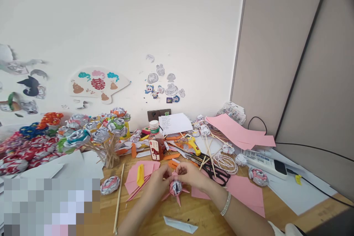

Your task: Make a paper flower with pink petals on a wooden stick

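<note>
A paper flower [176,188] with a white and dark rolled centre and pointed pink petals rests low over the wooden table. My left hand [163,176] pinches its upper edge from the left. From the right, my right hand [188,174] closes on the same edge, the fingertips of both nearly meeting at a pink petal. A folded white paper strip [181,225] lies nearer to me. Left of my hands are pink paper sheets [132,177] with a folded yellow strip [141,175] on top.
Bunched paper flowers [107,129] on sticks stand at the left. A drink bottle [156,143] stands behind my hands. Black scissors [219,177], a yellow glue gun [193,145], bead strings [226,164] and a power strip [265,164] lie to the right. A wooden stick [118,199] lies left.
</note>
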`<act>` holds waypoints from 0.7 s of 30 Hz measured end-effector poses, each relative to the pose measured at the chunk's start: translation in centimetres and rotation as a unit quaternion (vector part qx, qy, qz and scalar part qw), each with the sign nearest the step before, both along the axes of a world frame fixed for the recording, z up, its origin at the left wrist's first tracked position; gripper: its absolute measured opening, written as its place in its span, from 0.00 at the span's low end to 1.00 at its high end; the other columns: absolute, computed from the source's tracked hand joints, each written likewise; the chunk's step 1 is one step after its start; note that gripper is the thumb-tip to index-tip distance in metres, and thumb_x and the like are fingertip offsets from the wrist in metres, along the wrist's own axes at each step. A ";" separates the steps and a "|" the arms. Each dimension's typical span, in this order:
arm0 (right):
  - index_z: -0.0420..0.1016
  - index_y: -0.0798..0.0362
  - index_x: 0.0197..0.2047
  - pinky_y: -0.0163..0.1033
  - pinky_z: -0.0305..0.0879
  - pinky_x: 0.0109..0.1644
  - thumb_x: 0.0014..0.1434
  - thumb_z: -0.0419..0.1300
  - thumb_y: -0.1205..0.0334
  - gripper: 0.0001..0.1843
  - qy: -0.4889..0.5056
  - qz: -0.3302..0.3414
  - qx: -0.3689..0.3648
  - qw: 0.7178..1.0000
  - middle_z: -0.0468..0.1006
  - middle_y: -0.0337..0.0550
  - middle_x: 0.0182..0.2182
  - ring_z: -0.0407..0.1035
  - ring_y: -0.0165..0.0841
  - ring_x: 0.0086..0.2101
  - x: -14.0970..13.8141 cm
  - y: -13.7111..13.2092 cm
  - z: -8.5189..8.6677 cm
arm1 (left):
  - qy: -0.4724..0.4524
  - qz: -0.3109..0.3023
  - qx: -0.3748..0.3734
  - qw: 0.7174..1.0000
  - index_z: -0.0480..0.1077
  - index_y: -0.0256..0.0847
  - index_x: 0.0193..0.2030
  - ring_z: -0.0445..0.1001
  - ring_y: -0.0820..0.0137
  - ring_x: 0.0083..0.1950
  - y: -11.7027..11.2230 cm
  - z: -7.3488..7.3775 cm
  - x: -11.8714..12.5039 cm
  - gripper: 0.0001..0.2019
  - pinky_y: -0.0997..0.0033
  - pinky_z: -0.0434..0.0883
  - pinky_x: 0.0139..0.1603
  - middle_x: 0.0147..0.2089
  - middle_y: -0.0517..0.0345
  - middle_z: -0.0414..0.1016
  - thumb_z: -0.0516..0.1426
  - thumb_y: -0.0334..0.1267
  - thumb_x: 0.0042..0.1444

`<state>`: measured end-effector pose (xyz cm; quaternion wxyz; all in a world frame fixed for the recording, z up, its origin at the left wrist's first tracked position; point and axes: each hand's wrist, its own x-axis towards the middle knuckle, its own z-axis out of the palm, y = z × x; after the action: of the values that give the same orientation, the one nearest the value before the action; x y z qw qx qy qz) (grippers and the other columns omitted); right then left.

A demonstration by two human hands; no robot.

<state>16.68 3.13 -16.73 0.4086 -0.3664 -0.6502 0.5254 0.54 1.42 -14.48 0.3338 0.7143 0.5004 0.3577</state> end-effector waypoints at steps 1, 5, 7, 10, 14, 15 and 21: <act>0.70 0.57 0.28 0.33 0.60 0.30 0.43 0.68 0.53 0.17 -0.016 -0.006 0.015 1.000 0.71 0.36 0.25 0.65 0.28 0.27 0.0 -0.1 0.1 | -0.013 -0.018 -0.025 0.999 0.65 0.39 0.25 0.66 0.70 0.27 0.0 0.1 0.0 0.09 0.73 0.60 0.28 0.23 0.64 0.68 0.58 0.42 0.45; 0.71 0.56 0.27 0.31 0.59 0.29 0.46 0.65 0.63 0.07 -0.087 -0.019 0.067 0.994 0.70 0.35 0.23 0.63 0.27 0.26 0.1 -0.5 0.8 | -0.023 -0.066 -0.071 0.995 0.66 0.38 0.25 0.67 0.70 0.28 -0.1 0.5 -0.2 0.11 0.73 0.61 0.29 0.24 0.62 0.69 0.59 0.45 0.43; 0.72 0.56 0.28 0.32 0.60 0.30 0.47 0.63 0.65 0.05 -0.105 -0.008 0.070 0.992 0.71 0.35 0.24 0.64 0.28 0.26 0.3 -0.6 1.2 | 0.012 -0.042 -0.043 0.998 0.66 0.38 0.23 0.65 0.71 0.27 -0.4 0.7 -0.1 0.09 0.73 0.59 0.28 0.23 0.63 0.68 0.58 0.42 0.44; 0.72 0.56 0.28 0.32 0.61 0.30 0.47 0.62 0.67 0.03 -0.127 -0.002 0.079 0.989 0.72 0.36 0.24 0.66 0.28 0.26 0.6 -0.7 1.4 | 0.064 -0.004 -0.013 0.998 0.65 0.39 0.21 0.63 0.72 0.25 -0.9 0.9 0.2 0.08 0.74 0.57 0.26 0.21 0.64 0.67 0.56 0.39 0.45; 0.73 0.55 0.28 0.31 0.60 0.30 0.47 0.61 0.69 0.02 -0.153 -0.009 0.127 0.980 0.73 0.36 0.25 0.66 0.28 0.27 0.8 -0.9 1.8 | 0.047 -0.023 -0.027 0.998 0.66 0.39 0.21 0.67 0.71 0.27 -1.2 1.7 0.1 0.08 0.73 0.60 0.27 0.22 0.63 0.69 0.57 0.40 0.45; 0.73 0.55 0.27 0.30 0.60 0.30 0.47 0.60 0.70 0.02 -0.159 -0.011 0.140 0.977 0.73 0.36 0.25 0.66 0.28 0.27 0.8 -1.0 1.9 | 0.027 -0.044 -0.049 0.997 0.66 0.38 0.22 0.68 0.70 0.28 -1.2 2.0 -0.1 0.09 0.73 0.62 0.29 0.23 0.62 0.70 0.58 0.41 0.44; 0.75 0.54 0.26 0.31 0.63 0.35 0.46 0.61 0.74 0.06 -0.116 -0.022 0.163 0.979 0.75 0.37 0.27 0.69 0.29 0.30 0.5 -1.8 2.7 | -0.105 -0.107 -0.205 0.967 0.69 0.38 0.34 0.74 0.67 0.32 -0.7 2.7 -1.4 0.21 0.69 0.69 0.33 0.30 0.59 0.75 0.60 0.55 0.43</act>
<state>17.18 1.35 -14.01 0.3959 -0.3679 -0.7619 0.3570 -0.83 0.74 -11.81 0.5599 0.6383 0.4464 0.2824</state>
